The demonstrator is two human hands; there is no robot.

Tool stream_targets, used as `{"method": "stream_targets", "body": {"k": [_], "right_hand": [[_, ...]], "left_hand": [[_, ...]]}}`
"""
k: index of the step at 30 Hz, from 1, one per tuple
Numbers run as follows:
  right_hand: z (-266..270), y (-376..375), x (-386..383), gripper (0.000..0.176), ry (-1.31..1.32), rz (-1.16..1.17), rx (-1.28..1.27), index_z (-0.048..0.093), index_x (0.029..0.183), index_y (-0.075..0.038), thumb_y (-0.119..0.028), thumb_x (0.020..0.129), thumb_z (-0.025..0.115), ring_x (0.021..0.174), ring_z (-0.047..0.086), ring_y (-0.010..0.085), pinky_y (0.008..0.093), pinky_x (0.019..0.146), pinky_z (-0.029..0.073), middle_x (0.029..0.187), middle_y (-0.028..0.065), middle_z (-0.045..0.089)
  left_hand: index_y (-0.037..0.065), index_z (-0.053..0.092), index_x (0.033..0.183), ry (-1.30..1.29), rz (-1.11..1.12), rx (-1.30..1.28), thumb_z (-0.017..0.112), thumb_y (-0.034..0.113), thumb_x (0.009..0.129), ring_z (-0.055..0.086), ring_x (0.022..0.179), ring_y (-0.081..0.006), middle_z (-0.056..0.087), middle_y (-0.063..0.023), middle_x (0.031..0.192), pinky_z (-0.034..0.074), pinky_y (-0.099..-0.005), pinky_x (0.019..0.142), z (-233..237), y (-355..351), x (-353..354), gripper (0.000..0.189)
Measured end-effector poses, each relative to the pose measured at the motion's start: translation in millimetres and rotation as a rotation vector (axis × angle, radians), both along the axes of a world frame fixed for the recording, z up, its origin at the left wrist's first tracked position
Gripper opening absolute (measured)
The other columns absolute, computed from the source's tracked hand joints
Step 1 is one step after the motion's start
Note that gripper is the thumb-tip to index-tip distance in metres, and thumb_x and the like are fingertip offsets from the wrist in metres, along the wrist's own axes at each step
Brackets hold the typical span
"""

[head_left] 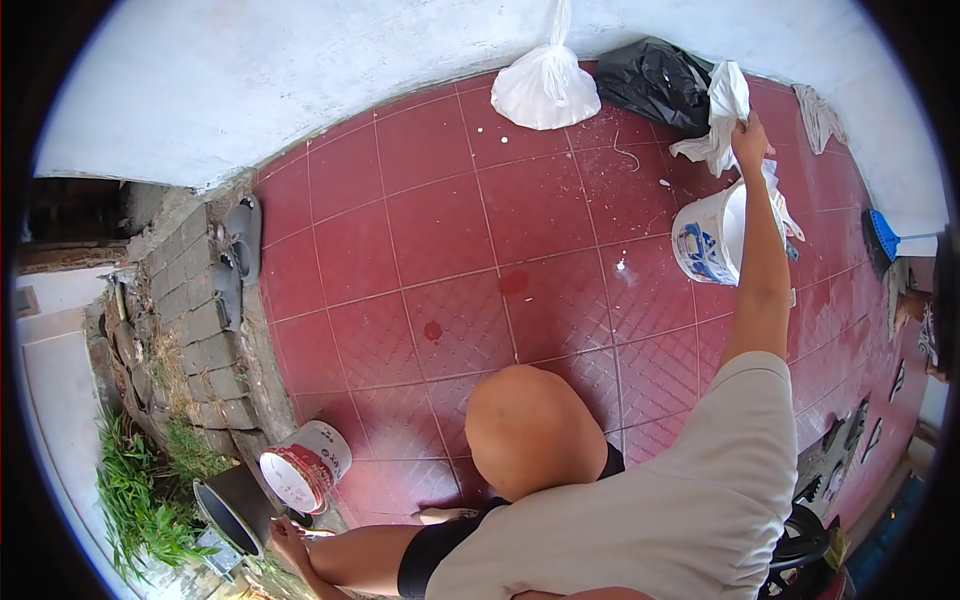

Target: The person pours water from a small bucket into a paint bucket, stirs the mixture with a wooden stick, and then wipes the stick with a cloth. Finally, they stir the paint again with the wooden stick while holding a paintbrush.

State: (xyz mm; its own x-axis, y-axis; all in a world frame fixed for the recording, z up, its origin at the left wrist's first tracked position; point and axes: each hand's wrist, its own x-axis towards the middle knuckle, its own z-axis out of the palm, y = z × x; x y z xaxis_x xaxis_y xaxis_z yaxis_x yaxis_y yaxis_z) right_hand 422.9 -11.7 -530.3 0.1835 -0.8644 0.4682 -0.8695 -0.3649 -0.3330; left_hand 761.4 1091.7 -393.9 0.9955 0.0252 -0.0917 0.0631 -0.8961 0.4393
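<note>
My right hand [748,140] is stretched out to the upper right, its fingers closed on a crumpled white cloth or bag [727,105]. Just below it, a white bucket with blue markings [705,238] stands partly behind my forearm. At the lower left, my left hand [287,540] has its fingers curled beside a dark bucket [232,510]; what they hold is too small to make out. Close above that hand lies a tipped white bucket with a red-smeared rim [308,465].
A tied white bag [546,88] and a black plastic bag [655,85] rest by the wall. Grey shoes [243,240] lie on the left edge. A blue broom [882,238] and another person's hand [908,308] show at right. Red tiles [440,230] have white specks.
</note>
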Motion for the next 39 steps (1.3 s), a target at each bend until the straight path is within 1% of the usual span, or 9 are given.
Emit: {"method": "stream_targets", "body": {"k": [6,10,13,15,19,22,25,31,39], "right_hand": [[117,52,14,0.035,-0.109,0.242,-0.131,0.057,0.113,0.000,-0.017,0.083,0.055,0.083,0.061,0.0391,0.0420,0.074,0.047,0.098,0.0246,0.061],[216,100,44,0.044,-0.035,0.436,-0.151,0.051,0.123,0.002,-0.025,0.088,0.054,0.087,0.060,0.0302,0.0343,0.077,0.047,0.101,0.0213,0.062],[277,187,95,0.039,-0.114,0.736,0.029,0.049,0.125,0.005,-0.021,0.095,0.048,0.097,0.056,0.0184,0.0313,0.082,0.047,0.111,0.0160,0.059],[306,262,135,0.038,-0.201,0.954,0.129,0.048,0.125,0.006,-0.018,0.096,0.047,0.094,0.053,0.0139,0.0256,0.083,0.041,0.111,0.0132,0.059],[323,369,191,0.038,-0.292,1.147,0.330,0.047,0.126,0.007,-0.016,0.095,0.049,0.093,0.052,0.0114,0.0229,0.083,0.039,0.108,0.0087,0.059],[321,457,241,0.042,-0.179,1.242,0.541,0.044,0.126,0.011,-0.013,0.093,0.053,0.090,0.052,0.0101,0.0230,0.082,0.039,0.100,0.0074,0.060],[316,569,290,0.046,-0.165,1.526,0.676,0.042,0.126,0.014,-0.013,0.091,0.055,0.073,0.046,0.0054,0.0196,0.063,0.036,0.086,0.0015,0.056],[318,735,370,0.029,-0.028,1.869,0.530,0.055,0.115,0.004,-0.014,0.093,0.051,0.082,0.052,0.0088,0.0227,0.074,0.041,0.093,0.0049,0.061],[267,856,441,0.024,0.421,1.972,0.662,0.060,0.108,0.001,-0.016,0.092,0.053,0.080,0.052,0.0082,0.0235,0.070,0.043,0.090,0.0035,0.061]], "left_hand": [[0.005,0.044,0.074,-0.214,-0.219,-0.243,0.055,0.018,0.092,0.039,0.048,-0.0050,0.041,0.0014,0.055,0.031,-0.0219,0.044,68,-170,34,0.025],[0.001,0.052,0.087,-0.089,-0.474,-0.369,0.059,0.008,0.087,0.051,0.066,-0.0056,0.052,-0.0006,0.070,0.043,-0.0220,0.061,76,-271,53,0.010],[0.004,0.056,0.098,-0.062,-0.666,-0.412,0.072,0.032,0.078,0.061,0.086,-0.0171,0.062,-0.0072,0.091,0.048,-0.0319,0.078,74,-326,49,0.038],[0.002,0.056,0.106,-0.101,-0.814,-0.452,0.075,0.032,0.074,0.058,0.103,-0.0216,0.062,-0.0107,0.106,0.045,-0.0348,0.094,75,-352,37,0.048],[0.005,0.040,0.130,0.073,-0.927,-0.614,0.080,0.042,0.064,0.038,0.126,-0.0286,0.041,-0.0169,0.133,0.037,-0.0423,0.103,68,-366,27,0.086],[0.007,0.023,0.139,0.230,-0.943,-1.029,0.083,0.042,0.060,0.027,0.133,-0.0308,0.029,-0.0189,0.141,0.032,-0.0455,0.106,61,-354,27,0.105],[0.006,0.013,0.143,0.370,-0.975,-1.461,0.086,0.039,0.054,0.027,0.133,-0.0285,0.029,-0.0172,0.142,0.029,-0.0411,0.106,52,-319,22,0.120],[0.007,0.003,0.146,0.415,-0.681,-1.989,0.085,0.024,0.055,0.034,0.130,-0.0237,0.033,-0.0138,0.140,0.024,-0.0344,0.107,2,-234,-10,0.124],[0.002,0.021,0.138,0.165,-0.037,-2.468,0.076,0.019,0.068,0.042,0.120,-0.0219,0.043,-0.0122,0.128,0.032,-0.0335,0.103,2,-248,-4,0.091]]}}
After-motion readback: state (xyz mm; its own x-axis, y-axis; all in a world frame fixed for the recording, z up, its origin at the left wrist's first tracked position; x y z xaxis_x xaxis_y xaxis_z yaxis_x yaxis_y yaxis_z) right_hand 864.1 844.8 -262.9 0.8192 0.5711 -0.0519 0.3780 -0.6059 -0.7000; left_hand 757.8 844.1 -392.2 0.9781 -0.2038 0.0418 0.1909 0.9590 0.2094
